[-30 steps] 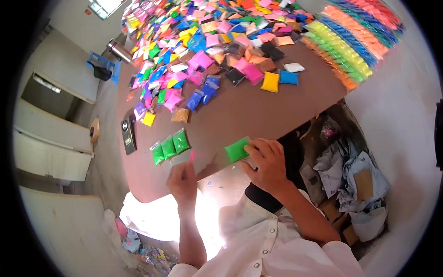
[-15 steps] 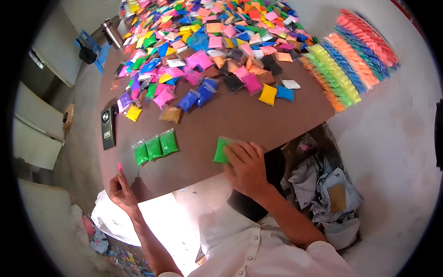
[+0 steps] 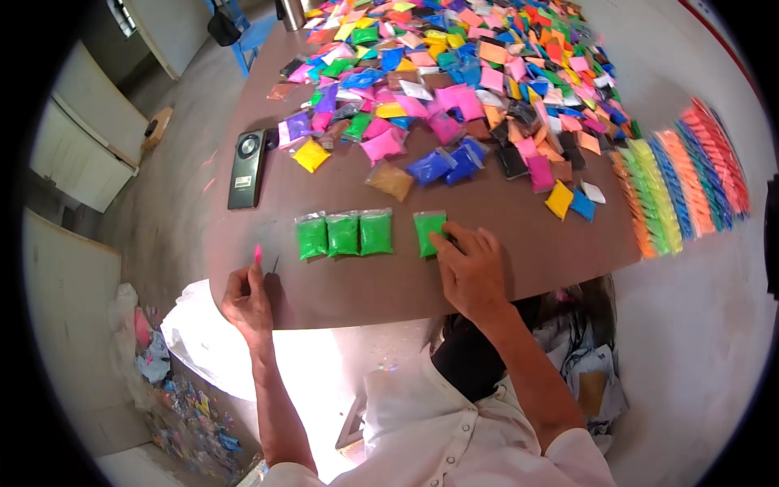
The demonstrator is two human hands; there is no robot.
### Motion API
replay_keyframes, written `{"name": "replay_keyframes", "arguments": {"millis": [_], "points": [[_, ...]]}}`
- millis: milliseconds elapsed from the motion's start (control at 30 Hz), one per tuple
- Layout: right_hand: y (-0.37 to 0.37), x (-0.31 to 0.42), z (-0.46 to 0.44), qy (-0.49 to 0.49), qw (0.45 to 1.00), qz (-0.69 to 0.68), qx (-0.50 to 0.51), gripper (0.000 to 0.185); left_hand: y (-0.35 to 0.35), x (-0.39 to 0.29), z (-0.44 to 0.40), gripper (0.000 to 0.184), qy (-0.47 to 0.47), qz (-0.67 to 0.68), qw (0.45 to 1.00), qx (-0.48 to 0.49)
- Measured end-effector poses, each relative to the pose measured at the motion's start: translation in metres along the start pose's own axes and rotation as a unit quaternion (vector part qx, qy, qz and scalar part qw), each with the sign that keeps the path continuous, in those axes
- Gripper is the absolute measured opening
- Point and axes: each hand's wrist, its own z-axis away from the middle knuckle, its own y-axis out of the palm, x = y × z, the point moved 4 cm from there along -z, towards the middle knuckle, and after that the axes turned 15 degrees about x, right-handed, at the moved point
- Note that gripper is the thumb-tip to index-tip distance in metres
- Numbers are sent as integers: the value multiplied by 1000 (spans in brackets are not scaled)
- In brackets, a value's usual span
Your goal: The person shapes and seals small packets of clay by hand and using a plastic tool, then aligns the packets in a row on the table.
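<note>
My right hand [image 3: 473, 268] is closed, its thumb and fingertips on the right edge of a green packet [image 3: 428, 233] lying on the table. Left of that packet, a short gap away, three more green packets [image 3: 342, 235] lie side by side in a row, their clear top strips facing away from me. My left hand [image 3: 248, 304] is closed at the table's front left edge. Its thumb and finger pinch a small, thin, bright pink piece [image 3: 258, 253] that points up; the rest of it is hidden in the hand.
A heap of many-coloured packets [image 3: 454, 97] covers the back of the brown table [image 3: 324, 300]. A dark phone-like device [image 3: 247, 172] lies at the left. Rows of coloured packets [image 3: 682, 183] stand at the right. Crumpled bags [image 3: 596, 381] sit below the table's right side.
My right hand has brought the green packet left, closer to the row of three, and straightened it. My left hand still holds the pink piece. The camera view has shifted.
</note>
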Motion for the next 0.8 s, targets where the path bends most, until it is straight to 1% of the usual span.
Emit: {"name": "replay_keyframes", "arguments": {"millis": [133,333,633,733,800], "points": [[5,5,-18,-22,1000,13,-9,36,-1,-15,1,25,-22,-29,999,1],[11,9,-28,-31,999,-38,10,37,-1,-15,0,25,-36,-32,999,14],[17,21,-35,-34,999,-25,23,37,0,-16,0,21,-45,-7,999,23],[17,27,-39,-35,999,-29,20,40,0,-14,0,20,-50,-9,999,18],[18,29,-40,-35,999,-31,20,41,0,-14,1,19,-37,6,999,12]]}}
